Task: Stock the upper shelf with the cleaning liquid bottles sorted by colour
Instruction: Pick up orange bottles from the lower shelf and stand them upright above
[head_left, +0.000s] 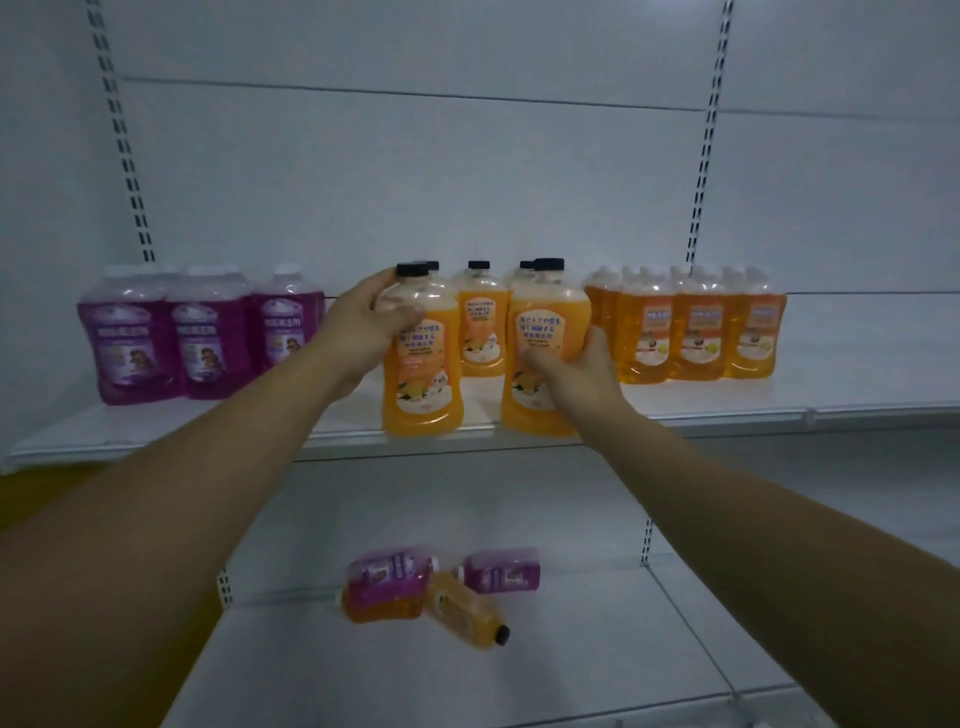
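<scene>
My left hand (363, 327) grips an opaque orange bottle with a black cap (423, 374) by its shoulder, standing at the front edge of the upper shelf (857, 384). My right hand (576, 369) holds a second black-capped orange bottle (545, 322) low on its side, also upright at the front edge. More orange bottles with black caps (480, 322) stand behind them. Purple bottles (202, 338) are grouped at the left, clear amber-orange bottles with white caps (696, 327) at the right.
On the lower shelf (597, 649) lie two purple bottles (501, 571) and two orange ones (462, 610) on their sides in a loose heap. The upper shelf runs on past the amber bottles to the right. Slotted uprights (698, 171) run up the white back wall.
</scene>
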